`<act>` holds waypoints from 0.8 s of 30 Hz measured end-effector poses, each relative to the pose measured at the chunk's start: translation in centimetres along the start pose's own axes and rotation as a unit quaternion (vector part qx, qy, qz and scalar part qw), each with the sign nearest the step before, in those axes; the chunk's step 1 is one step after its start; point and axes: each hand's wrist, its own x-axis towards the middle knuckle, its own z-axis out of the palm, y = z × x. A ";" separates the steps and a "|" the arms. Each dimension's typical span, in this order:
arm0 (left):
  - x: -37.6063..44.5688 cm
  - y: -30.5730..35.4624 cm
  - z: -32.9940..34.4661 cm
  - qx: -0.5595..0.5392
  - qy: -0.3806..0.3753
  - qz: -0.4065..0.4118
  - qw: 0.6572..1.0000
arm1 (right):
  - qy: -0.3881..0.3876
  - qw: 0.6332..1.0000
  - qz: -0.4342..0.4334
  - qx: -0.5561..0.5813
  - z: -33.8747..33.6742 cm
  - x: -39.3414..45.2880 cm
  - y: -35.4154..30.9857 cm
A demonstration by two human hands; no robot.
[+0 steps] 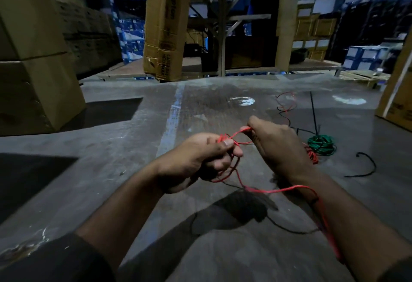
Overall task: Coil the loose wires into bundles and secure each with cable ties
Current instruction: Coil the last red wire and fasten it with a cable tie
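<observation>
My left hand grips several loops of a red wire, thumb pressed on top of them. My right hand pinches a strand of the same wire just right of the loops, at about the same height. The wire's loose end trails down, under my right wrist and along the forearm. On the floor to the right lies a coiled green wire bundle with a small red bundle beside it. Long black cable ties lie beyond the green coil. A loose tangle of red and black wire lies farther back.
A curved black wire piece lies on the grey concrete floor at right, and a thin black wire runs under my right forearm. Large cardboard boxes stand at left, a tall carton ahead, racks with boxes behind.
</observation>
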 end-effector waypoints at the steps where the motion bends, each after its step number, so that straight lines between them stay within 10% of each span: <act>1: -0.4 0.7 -0.2 -0.069 0.002 0.005 0.998 | -0.002 1.000 0.008 0.030 -0.1 0.3 -0.4; 6: -1.7 4.7 -1.7 -0.374 -0.048 0.079 0.923 | -0.002 0.992 -0.015 0.124 0.1 1.9 -3.1; 12: -1.6 8.0 -2.6 -0.545 0.083 0.203 0.809 | -0.084 0.991 0.082 0.057 -0.3 3.5 -4.7; 16: -0.8 9.3 -4.8 -0.570 0.225 0.265 0.745 | 0.097 0.990 -0.006 0.105 -0.8 0.2 -5.6; 24: 2.7 5.9 -5.7 -0.139 0.431 0.289 0.843 | -0.055 0.935 0.055 0.345 -4.2 -0.1 -7.1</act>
